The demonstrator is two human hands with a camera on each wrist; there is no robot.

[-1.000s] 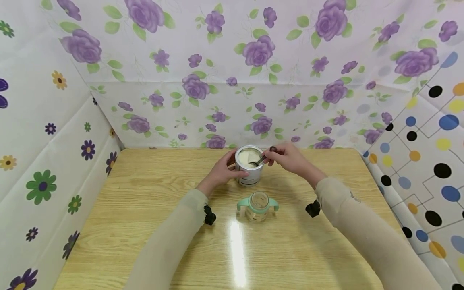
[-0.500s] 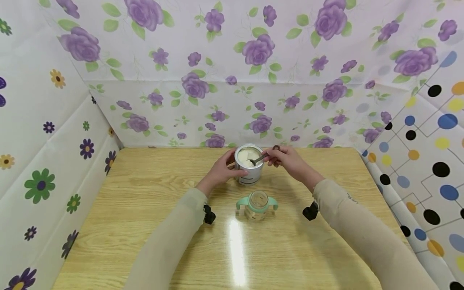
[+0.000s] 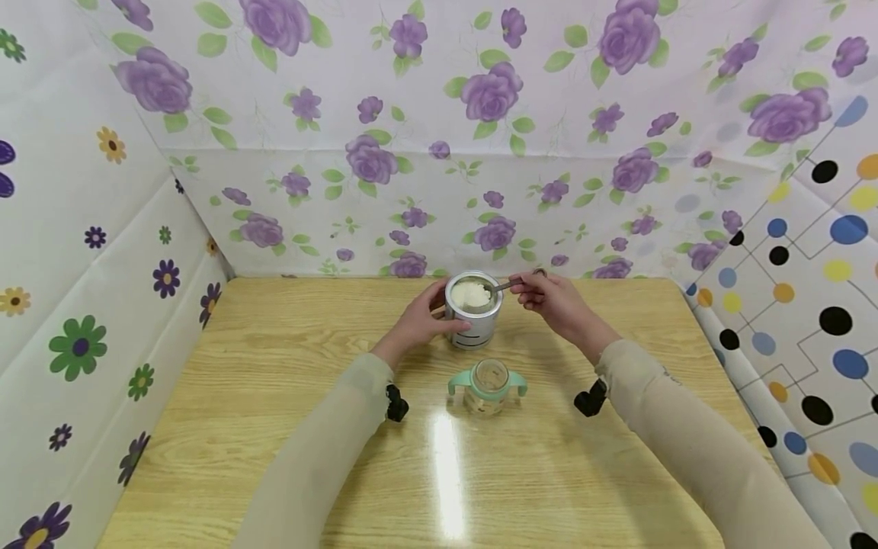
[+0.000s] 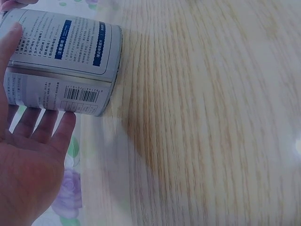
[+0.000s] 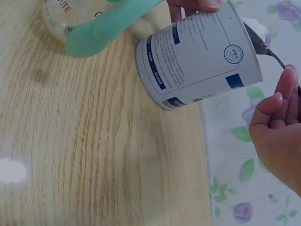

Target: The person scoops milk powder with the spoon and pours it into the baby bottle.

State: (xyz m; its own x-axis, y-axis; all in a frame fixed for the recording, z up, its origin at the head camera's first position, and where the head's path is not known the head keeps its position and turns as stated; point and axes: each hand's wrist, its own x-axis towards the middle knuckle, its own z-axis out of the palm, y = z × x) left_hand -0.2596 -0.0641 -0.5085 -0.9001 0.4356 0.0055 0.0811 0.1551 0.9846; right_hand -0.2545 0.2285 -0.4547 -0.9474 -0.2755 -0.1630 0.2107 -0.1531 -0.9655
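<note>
A metal can [image 3: 473, 329] stands near the table's far edge, its top off and pale powder [image 3: 470, 293] inside. My left hand [image 3: 420, 322] grips it from the left, thumb across the front; in the left wrist view the fingers lie along its printed side [image 4: 61, 47]. My right hand [image 3: 557, 301] pinches the handle of a dark metal spoon [image 3: 507, 285]. Its bowl is at the can's mouth, heaped with powder; the right wrist view shows the spoon [image 5: 256, 40] slanting over the rim. Nearer me stands a clear baby bottle [image 3: 485, 402] with mint green handles, uncapped and untouched.
The wooden table [image 3: 288, 335] carries the can and bottle. A floral cloth [image 3: 439, 191] hangs right behind its far edge, with patterned cloths at left and right. A bright reflection lies on the tabletop in front of the bottle.
My right hand has drawn the spoon up and to the right, from down in the powder to the can's right rim, now with powder on it. My left hand stays on the can.
</note>
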